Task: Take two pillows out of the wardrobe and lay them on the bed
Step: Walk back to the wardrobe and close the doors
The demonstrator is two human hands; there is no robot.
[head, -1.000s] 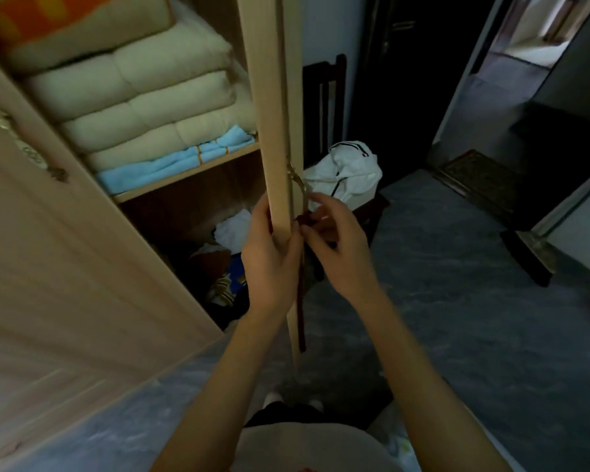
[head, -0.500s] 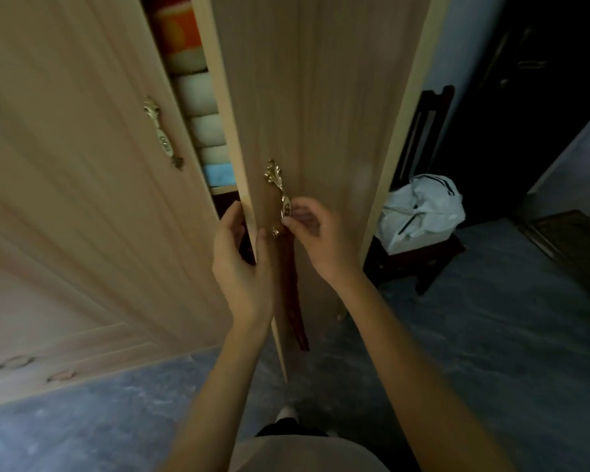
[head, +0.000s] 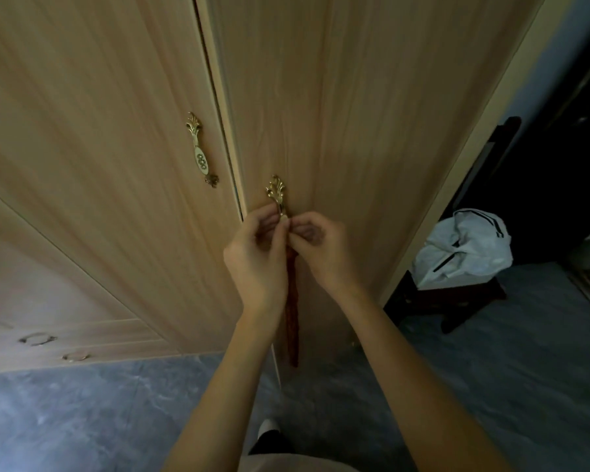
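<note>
The light wood wardrobe (head: pixel 92 137) fills the left and middle of the head view with both doors closed. The right door (head: pixel 348 107) carries a gold handle (head: pixel 276 194). Both hands pinch the lower part of that handle: my left hand (head: pixel 256 257) from the left, my right hand (head: pixel 321 247) from the right. A dark red ribbon (head: pixel 292 311) hangs down from the handle between my wrists. No pillow or bed is in view; the shelves are hidden behind the doors.
The left door has a matching gold handle (head: pixel 201 155). Two drawer pulls (head: pixel 38 338) sit low on the wardrobe. A dark wooden chair (head: pixel 457 301) with a white bag (head: pixel 464 247) on it stands right of the wardrobe. Grey marbled floor (head: pixel 82 410) lies below.
The right door has swung shut, hiding the folded blankets on the shelves. My left hand moved from the door's edge onto the handle beside my right hand.
</note>
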